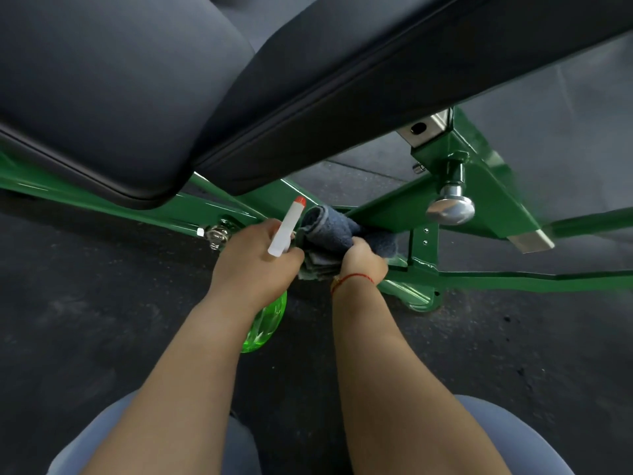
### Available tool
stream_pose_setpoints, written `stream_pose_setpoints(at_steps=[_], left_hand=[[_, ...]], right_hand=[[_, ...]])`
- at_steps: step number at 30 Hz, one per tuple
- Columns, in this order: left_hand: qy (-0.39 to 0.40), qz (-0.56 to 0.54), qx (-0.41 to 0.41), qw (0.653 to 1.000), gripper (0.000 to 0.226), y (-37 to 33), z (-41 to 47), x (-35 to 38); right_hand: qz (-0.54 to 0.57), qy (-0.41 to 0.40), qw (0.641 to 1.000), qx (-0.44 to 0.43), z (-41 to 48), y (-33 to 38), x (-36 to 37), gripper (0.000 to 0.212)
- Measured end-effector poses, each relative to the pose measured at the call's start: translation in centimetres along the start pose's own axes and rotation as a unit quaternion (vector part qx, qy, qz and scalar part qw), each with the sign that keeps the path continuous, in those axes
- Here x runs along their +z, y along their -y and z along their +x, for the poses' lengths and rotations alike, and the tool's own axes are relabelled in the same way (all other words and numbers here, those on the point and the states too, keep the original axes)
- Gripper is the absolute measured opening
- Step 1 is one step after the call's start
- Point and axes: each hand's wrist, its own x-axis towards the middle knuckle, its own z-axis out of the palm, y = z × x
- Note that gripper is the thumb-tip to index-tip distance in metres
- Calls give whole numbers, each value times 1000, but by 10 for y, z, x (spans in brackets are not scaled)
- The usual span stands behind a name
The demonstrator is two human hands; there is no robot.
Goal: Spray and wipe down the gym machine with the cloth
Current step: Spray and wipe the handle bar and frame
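Observation:
The gym machine is a bench with black pads (137,97) on a green steel frame (479,173). My left hand (255,258) grips a spray bottle (265,323) with a green body, white head and red nozzle pointing up toward the pads. My right hand (363,260) grips a bunched blue-grey cloth (337,231) and holds it against the green frame under the bench. Both hands are close together, almost touching. The cloth hides the frame part beneath it.
A chrome pull-pin knob (450,207) sticks out of the frame to the right of my hands. A bolt and nut (215,233) sit on the frame to the left. Dark rubber floor (102,303) lies all around. My knees show at the bottom edge.

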Motion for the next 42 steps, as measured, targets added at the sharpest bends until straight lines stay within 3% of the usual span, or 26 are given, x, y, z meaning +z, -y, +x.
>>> stream_pose_setpoints(at_steps=[3,6,11,13,17,19,21,23,27,32,35,37,42], left_hand=[[-9,-5,-8,1000,19,-1,1,4],[-21,45,-39,998,14,0,3,9],[-14,120,-143,982,13,9,8,13],[-15,123,-163,979,12,8,8,13],[-28,87,-160,983,14,4,1,9],[-32,63,-146,987,16,1,-6,3],[-35,59,-136,988,17,-4,-18,-4],[-44,70,-133,988,13,-8,-32,-14],[-62,72,-146,985,10,-13,-57,-41],[-80,64,-163,981,17,-12,-81,-71],[-82,49,-172,980,24,-18,-89,-86],[-90,44,-162,982,15,-22,-94,-96],[-52,108,-127,985,5,-36,-108,-118]], right_hand=[[-36,36,999,-5,4,-3,-5,29],[-136,65,988,-26,11,-2,-11,29],[-328,146,930,-75,10,5,-17,28],[-395,181,893,-115,8,15,-20,24],[-507,265,775,-268,-11,32,-14,16],[-503,260,739,-365,-17,34,-5,38],[-496,239,725,-415,-19,33,9,60],[-514,243,702,-430,-27,23,26,63],[-590,247,616,-460,-49,-18,45,63],[-655,258,554,-445,-28,14,42,64],[-696,246,530,-417,-7,33,35,59],[-709,238,522,-411,-4,35,37,60],[-686,219,589,-365,-29,28,63,59]])
